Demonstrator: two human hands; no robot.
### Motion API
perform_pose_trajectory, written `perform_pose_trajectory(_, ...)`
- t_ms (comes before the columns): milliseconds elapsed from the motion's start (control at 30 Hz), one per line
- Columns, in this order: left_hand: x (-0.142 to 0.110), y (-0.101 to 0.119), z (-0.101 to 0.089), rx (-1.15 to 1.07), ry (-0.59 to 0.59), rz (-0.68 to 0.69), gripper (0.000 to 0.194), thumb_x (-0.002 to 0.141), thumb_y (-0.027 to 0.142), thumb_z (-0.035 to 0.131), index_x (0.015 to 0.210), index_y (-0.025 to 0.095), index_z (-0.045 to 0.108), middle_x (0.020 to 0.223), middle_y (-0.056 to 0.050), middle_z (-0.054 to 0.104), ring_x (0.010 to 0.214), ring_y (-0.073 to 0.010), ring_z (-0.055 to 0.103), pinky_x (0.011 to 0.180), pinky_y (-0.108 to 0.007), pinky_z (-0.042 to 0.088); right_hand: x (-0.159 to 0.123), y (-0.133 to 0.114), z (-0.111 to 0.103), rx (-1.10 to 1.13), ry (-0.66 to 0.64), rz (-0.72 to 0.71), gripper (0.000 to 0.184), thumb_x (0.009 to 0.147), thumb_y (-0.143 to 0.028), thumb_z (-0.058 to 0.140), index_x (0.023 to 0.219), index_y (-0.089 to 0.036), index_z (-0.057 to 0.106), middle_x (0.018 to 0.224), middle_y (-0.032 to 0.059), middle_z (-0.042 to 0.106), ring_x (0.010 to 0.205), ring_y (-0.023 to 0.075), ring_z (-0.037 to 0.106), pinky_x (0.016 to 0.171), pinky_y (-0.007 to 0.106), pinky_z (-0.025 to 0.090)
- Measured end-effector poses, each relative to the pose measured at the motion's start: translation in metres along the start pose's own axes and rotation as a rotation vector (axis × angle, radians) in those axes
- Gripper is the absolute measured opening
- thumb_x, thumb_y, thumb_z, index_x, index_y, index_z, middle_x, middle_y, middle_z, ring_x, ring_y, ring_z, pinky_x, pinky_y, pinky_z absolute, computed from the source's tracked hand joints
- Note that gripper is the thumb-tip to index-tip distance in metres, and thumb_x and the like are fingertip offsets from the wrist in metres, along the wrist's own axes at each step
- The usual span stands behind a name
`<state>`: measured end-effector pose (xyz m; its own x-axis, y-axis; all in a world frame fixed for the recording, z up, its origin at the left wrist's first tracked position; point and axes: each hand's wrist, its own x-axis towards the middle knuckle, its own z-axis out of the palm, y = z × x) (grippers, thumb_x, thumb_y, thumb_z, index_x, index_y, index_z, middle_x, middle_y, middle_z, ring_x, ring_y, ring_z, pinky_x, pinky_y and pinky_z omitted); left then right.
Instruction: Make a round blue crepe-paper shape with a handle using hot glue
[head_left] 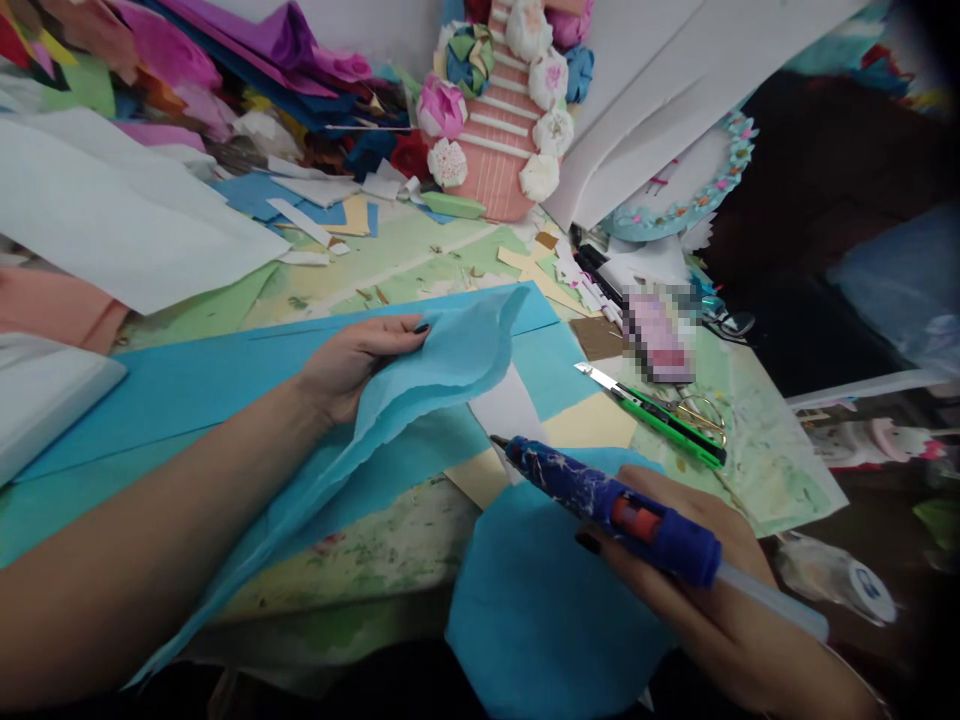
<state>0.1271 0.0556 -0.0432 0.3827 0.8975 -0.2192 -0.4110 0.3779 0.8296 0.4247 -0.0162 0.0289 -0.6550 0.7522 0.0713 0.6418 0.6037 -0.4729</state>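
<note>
My left hand (367, 360) pinches the edge of a folded strip of light blue crepe paper (442, 365) between thumb and fingers. The strip hangs down toward the lower left, over the table's front edge. In my right hand (697, 560) lies a dark blue pen-shaped hot glue gun (615, 510), with a pale glue stick (772, 598) sticking out of its back end. Its tip points up and left, a little short of the crepe strip. Below it is a rounded, many-sided blue paper-covered piece (555, 610) at the table's edge, partly hidden by my right hand.
A green utility knife (660, 420) with its blade out lies beside gold scissors (697, 415). Paper scraps (525, 265) are scattered over the table. Behind stand a pink panel with paper flowers (495, 150) and a round decorated piece (675, 190). White paper (127, 200) covers the left.
</note>
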Motion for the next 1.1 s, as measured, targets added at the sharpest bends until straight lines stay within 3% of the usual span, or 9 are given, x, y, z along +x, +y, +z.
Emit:
perform_pose_trajectory(200,0.001,-0.002,0.000,-0.049,-0.054,0.026,0.027,0.091,0.014,0.043,0.112,0.004,0.056,0.119,-0.015,0.065,0.113,-0.0310,0.058,0.080,-0.039,0.058,0.013,0.000,0.001,-0.004,-0.024,-0.007,0.008,0.089,-0.023,0.049,0.083,-0.019,0.052,0.071,-0.0006,0.055,0.059,0.0122,0.052,0.052,0.026,0.038)
perform_pose_trajectory(533,0.001,-0.004,0.002,-0.118,-0.109,0.047,0.024,0.087,0.012,0.047,0.105,0.004,0.061,0.116,-0.017,0.066,0.109,-0.0285,0.062,0.078,-0.033,0.057,0.029,-0.002,-0.001,0.010,-0.001,-0.027,0.009,0.089,-0.023,0.052,0.080,-0.019,0.049,0.070,-0.0014,0.052,0.059,0.0115,0.049,0.053,0.025,0.037)
perform_pose_trajectory(1100,0.003,-0.006,-0.002,-0.034,-0.028,0.036,0.027,0.083,0.021,0.054,0.103,0.008,0.065,0.115,-0.018,0.065,0.114,-0.0346,0.057,0.083,-0.042,0.056,0.026,0.001,0.000,0.028,-0.004,-0.015,0.010,0.090,-0.024,0.050,0.081,-0.019,0.050,0.071,-0.0014,0.053,0.060,0.0108,0.050,0.054,0.024,0.037)
